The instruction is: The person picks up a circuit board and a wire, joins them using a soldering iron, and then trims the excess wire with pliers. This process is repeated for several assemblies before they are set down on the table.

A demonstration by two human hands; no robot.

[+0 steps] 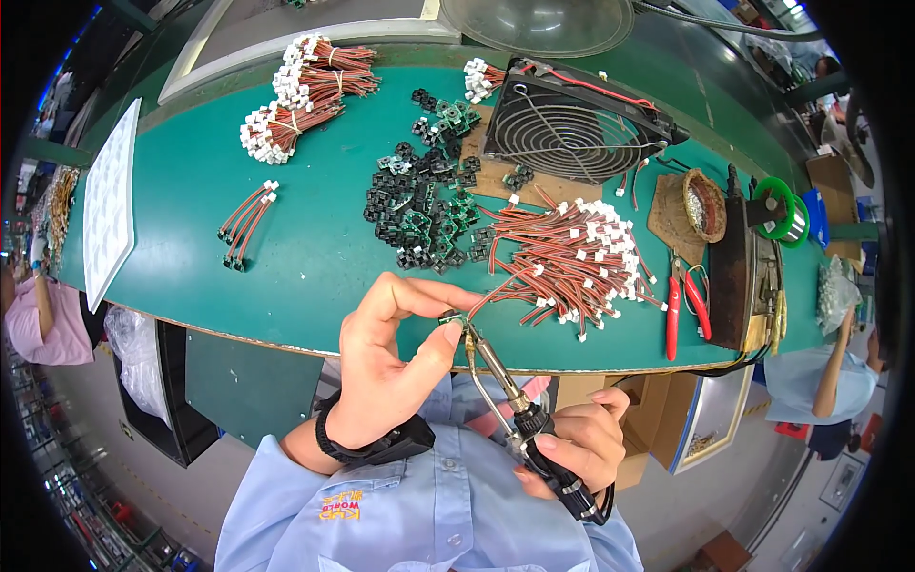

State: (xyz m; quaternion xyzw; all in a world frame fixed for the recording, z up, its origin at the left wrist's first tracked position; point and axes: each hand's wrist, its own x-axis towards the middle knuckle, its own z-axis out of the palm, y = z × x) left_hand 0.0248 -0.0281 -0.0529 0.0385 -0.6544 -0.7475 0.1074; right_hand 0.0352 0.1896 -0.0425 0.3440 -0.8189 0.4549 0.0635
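Note:
My left hand (pixel 391 357) is closed, with thumb and forefinger pinching a small circuit board (pixel 451 317). A red and dark wire (pixel 491 291) runs from the board toward the pile. My right hand (pixel 581 448) grips a soldering iron (pixel 498 370) by its black handle, a thin metal feed tube beside its shaft. The iron's tip reaches the board at my left fingertips; whether it touches is too small to tell. Beyond my hands lie a heap of wire leads (pixel 572 253) with white connectors and a pile of small black and green boards (pixel 419 210).
A black fan (pixel 577 133) with a wire guard stands at the back. Red-handled pliers (pixel 684 305), a round tin (pixel 703 208) and a green solder spool (pixel 783 210) are at right. Bundled leads (pixel 286 124), several wired boards (pixel 250 224) and a white sheet (pixel 110 205) lie left.

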